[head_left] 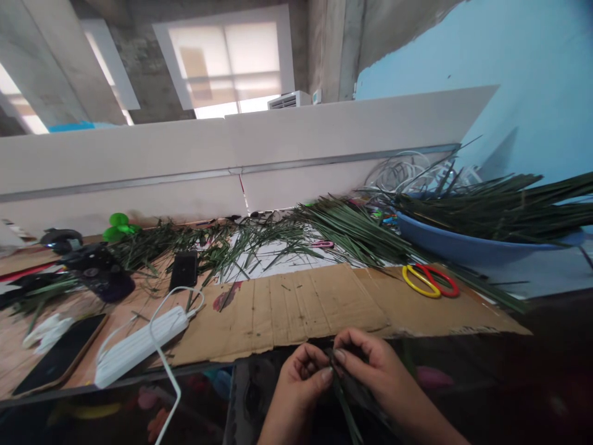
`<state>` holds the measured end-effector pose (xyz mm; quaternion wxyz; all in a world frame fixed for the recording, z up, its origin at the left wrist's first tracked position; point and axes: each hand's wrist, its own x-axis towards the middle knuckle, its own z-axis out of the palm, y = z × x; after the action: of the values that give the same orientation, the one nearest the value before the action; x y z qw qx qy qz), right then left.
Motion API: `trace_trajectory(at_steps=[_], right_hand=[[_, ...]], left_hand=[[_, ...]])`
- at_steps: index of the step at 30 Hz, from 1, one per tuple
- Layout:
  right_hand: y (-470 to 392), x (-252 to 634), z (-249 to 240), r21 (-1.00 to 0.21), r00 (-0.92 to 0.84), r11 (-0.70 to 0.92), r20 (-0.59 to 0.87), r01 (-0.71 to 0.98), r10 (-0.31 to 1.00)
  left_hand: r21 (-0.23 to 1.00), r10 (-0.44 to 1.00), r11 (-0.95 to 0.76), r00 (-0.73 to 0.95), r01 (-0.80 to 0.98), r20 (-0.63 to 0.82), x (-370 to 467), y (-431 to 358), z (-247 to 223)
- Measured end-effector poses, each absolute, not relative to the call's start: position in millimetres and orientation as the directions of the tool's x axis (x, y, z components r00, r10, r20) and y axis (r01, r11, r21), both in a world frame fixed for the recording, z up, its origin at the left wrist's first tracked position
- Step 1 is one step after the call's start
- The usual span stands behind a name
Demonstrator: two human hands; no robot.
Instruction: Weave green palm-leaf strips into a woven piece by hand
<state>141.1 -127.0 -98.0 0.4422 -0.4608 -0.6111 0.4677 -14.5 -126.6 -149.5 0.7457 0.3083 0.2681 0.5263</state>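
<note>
Just off the table's front edge, my left hand (306, 383) and my right hand (364, 360) meet with thumbs and fingertips pinched together. Between them they grip a green leaf strip (345, 408), whose long end hangs down toward my lap. The part right at the fingertips is mostly covered by my fingers. Behind my hands lies a flat piece of cardboard (296, 303). Scissors with one yellow and one red handle loop (438, 281) rest on its right side.
A blue basin (445, 238) heaped with long green leaves (491, 207) stands at right. Cut leaf strips (352, 232) spread along the back. To the left are a white power strip (143, 346), a phone (62, 352), a smaller black phone (184, 270) and a dark cup (99, 272).
</note>
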Motion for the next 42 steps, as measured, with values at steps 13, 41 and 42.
trace_trajectory(at_steps=[13,41,42], right_hand=[[-129.5,147.1,-103.3,-0.987,-0.265,0.092,0.053,0.134,0.963],[-133.0,170.1,-97.2,-0.993,0.257,0.115,0.115,0.017,0.959],[-133.8,171.1,-95.3,-0.995,0.286,0.097,0.081,-0.039,0.955]], left_hand=[[0.765,0.996,0.07,0.006,-0.641,-0.086,-19.2,-123.8,-129.8],[0.724,0.959,0.191,-0.032,-0.663,-0.283,-26.1,-122.2,-127.4],[0.711,0.963,0.176,-0.032,-0.681,-0.269,-24.9,-122.4,-124.3]])
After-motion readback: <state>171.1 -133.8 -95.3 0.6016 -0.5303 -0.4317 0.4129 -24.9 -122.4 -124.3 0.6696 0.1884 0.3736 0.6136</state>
